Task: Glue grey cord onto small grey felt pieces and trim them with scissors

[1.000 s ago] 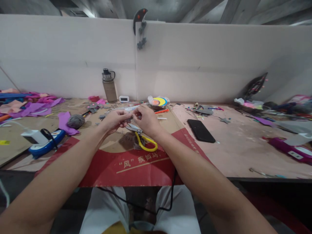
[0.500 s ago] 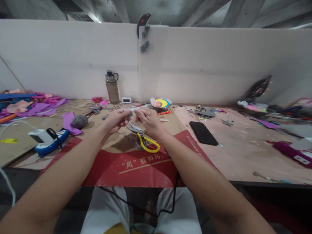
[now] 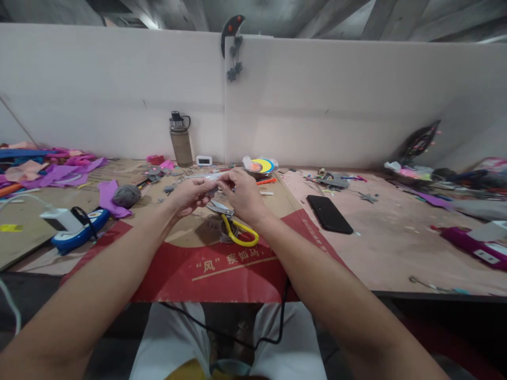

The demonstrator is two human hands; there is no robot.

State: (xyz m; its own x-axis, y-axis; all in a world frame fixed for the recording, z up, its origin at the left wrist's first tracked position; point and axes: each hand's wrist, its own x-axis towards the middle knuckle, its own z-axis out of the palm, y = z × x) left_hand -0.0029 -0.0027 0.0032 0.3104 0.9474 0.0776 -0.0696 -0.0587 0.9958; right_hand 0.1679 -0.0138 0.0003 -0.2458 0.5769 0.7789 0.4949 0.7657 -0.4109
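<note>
Both my hands meet above the middle of the table. My left hand [image 3: 190, 196] and my right hand [image 3: 241, 195] are closed in a pinch on a small grey piece [image 3: 212, 189] held between them; its shape is too small to make out. Right below them, yellow-handled scissors [image 3: 233, 228] lie on the brown and red cardboard sheet [image 3: 222, 264], beside a dark tangle of thread.
A black phone [image 3: 329, 214] lies to the right. At the left are a grey yarn ball [image 3: 126, 196], purple felt scraps [image 3: 59, 174], and a white charger on a blue device [image 3: 75, 234]. A water bottle [image 3: 180, 140] and a bowl [image 3: 259, 166] stand by the white partition.
The hands have stayed together on the small piece, shifting only slightly as the fingers work it. The view moved a little.
</note>
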